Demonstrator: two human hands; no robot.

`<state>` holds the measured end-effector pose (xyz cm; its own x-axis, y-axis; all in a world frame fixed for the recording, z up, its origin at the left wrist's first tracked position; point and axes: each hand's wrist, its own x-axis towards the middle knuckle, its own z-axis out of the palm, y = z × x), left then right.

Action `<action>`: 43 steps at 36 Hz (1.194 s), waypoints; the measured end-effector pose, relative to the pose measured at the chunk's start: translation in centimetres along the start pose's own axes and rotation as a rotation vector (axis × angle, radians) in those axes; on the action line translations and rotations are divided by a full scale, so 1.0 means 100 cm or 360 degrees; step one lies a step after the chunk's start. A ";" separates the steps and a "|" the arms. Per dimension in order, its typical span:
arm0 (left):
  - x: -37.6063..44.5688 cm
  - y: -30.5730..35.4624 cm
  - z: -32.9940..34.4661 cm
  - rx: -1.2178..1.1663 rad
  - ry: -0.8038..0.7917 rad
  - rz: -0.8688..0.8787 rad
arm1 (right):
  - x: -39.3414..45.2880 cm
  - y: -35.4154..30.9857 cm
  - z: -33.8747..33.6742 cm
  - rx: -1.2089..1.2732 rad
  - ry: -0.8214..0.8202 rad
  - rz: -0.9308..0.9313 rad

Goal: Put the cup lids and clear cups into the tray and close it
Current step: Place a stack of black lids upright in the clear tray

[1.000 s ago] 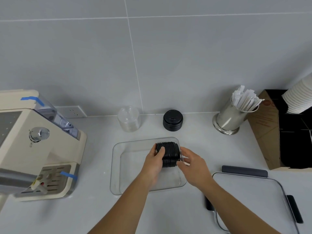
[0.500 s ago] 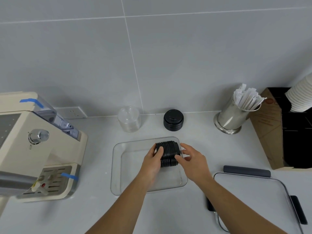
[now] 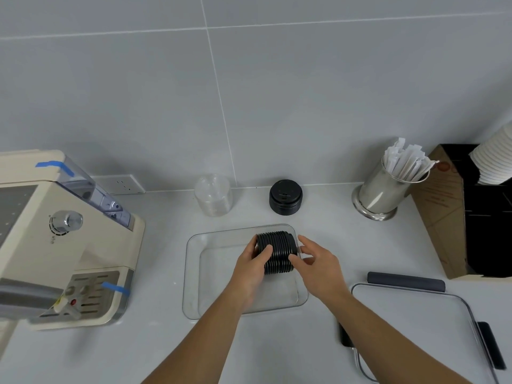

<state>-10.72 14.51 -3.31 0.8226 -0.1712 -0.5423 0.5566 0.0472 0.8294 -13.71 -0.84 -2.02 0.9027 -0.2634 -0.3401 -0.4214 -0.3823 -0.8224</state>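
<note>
A clear tray (image 3: 194, 273) sits in the middle of the counter. A stack of black cup lids (image 3: 277, 252) lies on its side in the tray's far right corner. My left hand (image 3: 249, 268) grips the stack's left end, thumb across the lids. My right hand (image 3: 315, 266) is at the stack's right end with fingers spread, thumb touching the lids. A second stack of black lids (image 3: 286, 197) stands behind the tray. A stack of clear cups (image 3: 213, 195) stands to its left by the wall. The tray's lid (image 3: 415, 322), with dark clips, lies at the right front.
A cream coffee machine (image 3: 63, 239) fills the left side. A steel holder with paper-wrapped sticks (image 3: 388, 187) stands at the back right. Beside it is a cardboard box (image 3: 443, 217), and white paper cups (image 3: 496, 162) show at the right edge.
The lid stack has settled a little further into the tray's far right corner. My right hand's fingers have loosened and spread off the stack's end. My left hand keeps its grip.
</note>
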 end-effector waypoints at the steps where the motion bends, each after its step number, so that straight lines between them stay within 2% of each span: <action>1: 0.000 0.000 0.000 0.0004 0.0003 -0.0002 | 0.000 0.000 0.000 -0.0004 0.0001 0.0001; 17: -0.004 0.004 0.001 0.0028 0.0109 -0.0062 | -0.011 -0.012 -0.003 -0.0066 -0.0007 -0.0088; 26: -0.010 0.007 -0.002 0.0023 0.0154 -0.0108 | -0.009 -0.013 -0.004 0.0132 -0.0079 0.0054; 35: -0.023 0.013 -0.006 0.0012 0.0182 -0.0160 | -0.011 -0.013 -0.011 0.0136 -0.0053 0.0228; 43: -0.038 0.018 -0.015 -0.0083 0.0225 -0.0242 | -0.017 -0.010 -0.018 0.0420 -0.0038 0.0344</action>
<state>-12.69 16.68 0.01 0.7348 -0.0409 -0.6770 0.6778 0.0826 0.7306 -14.96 -1.59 0.21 0.7983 -0.2913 -0.5272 -0.5688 -0.0765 -0.8189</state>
